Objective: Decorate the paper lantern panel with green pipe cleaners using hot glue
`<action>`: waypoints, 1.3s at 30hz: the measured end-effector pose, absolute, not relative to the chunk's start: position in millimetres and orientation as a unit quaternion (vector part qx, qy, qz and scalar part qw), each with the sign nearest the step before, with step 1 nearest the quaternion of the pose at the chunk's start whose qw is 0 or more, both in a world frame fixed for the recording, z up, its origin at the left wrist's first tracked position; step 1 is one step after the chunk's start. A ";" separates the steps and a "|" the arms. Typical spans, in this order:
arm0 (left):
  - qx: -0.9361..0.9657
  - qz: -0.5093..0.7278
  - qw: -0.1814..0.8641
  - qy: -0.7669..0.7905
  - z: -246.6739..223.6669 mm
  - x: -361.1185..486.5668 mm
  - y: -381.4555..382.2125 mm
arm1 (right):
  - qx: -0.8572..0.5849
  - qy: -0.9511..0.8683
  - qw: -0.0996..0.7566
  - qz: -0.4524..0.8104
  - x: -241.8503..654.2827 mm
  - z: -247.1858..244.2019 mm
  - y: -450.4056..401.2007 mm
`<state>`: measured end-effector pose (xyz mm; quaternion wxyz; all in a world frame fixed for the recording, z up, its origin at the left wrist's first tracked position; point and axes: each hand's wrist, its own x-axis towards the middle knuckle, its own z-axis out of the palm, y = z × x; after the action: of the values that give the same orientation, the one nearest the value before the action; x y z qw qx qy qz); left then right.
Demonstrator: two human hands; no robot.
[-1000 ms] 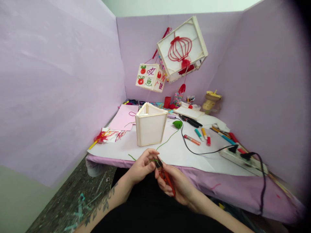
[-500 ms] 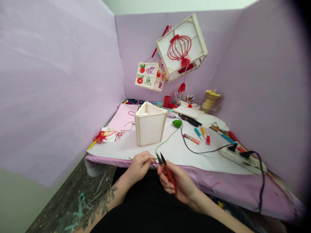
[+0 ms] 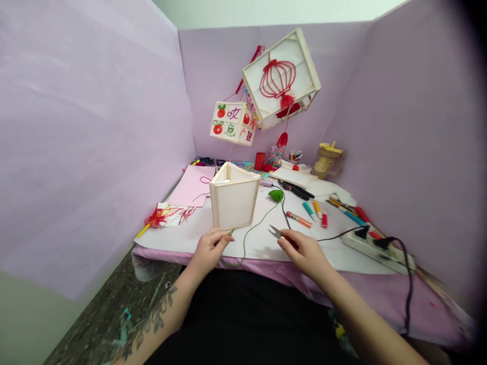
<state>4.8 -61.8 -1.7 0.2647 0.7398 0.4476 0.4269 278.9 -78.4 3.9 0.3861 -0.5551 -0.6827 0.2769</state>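
Note:
Pinched between the fingers of my left hand (image 3: 213, 248) is a short piece of green yarn (image 3: 231, 232), just in front of the white three-sided lantern frame (image 3: 234, 203). My right hand (image 3: 302, 252) is closed on the scissors (image 3: 274, 232), whose blades point left over the table and look slightly parted; the handles are hidden by my fingers. A green yarn ball (image 3: 276, 195) lies behind, and its strand (image 3: 249, 230) curves down to the table's front edge between my hands.
Two decorated lanterns (image 3: 281, 81) (image 3: 232, 123) hang at the back. Markers (image 3: 317, 208), a glue tube (image 3: 299, 219) and a power strip (image 3: 376, 249) with a black cable lie to the right. Pink paper (image 3: 192, 186) and red-yellow tassels (image 3: 157, 217) lie left.
My right hand has moved up and right with the scissors, away from my left hand. My left hand has shifted slightly left and up, with green yarn in its fingers.

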 end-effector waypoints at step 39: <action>0.763 0.385 0.305 0.420 -13.6 104.4 5.7 | -0.764 -0.631 0.093 0.096 330.0 20.1 29.5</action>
<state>104.4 5.7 -13.6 0.3052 0.7629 0.4205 0.3847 330.0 29.5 20.1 0.0928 -0.7638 -0.6314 0.0963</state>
